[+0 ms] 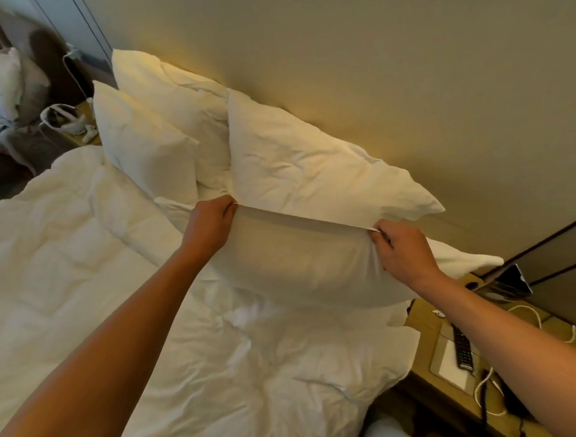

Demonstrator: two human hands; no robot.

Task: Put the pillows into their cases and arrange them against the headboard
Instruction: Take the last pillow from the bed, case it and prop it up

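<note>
Both bare forearms reach forward from the lower corners of the view toward the head of the bed. The left hand is curled into a pinch, fingers closed on the left end of a taut hem. The right hand, knuckles up, pinches the right end of that same hem, so the edge runs as a straight flat band between the two hands, sloping down toward 4 o'clock.

The hem belongs to the pillowcase, smooth white cotton, swollen and rounded below the band. It seems to hold a pillow inside, though the fill itself is hidden by the cloth. It lies at the centre of the view on the duvet, which is white, quilted in soft squares and heavily creased toward 6 o'clock.

Four white pillows show in all. Besides the one in hand, a large wrinkled pillow lies directly behind it at 12 o'clock, leaning on the headboard, a plain beige padded panel. Two more stand at 10 o'clock: a front pillow upright with a pointed corner, and a back pillow behind it against the headboard.

At 4 o'clock a wooden bedside tabletop carries one dark remote control and white cables.
</note>
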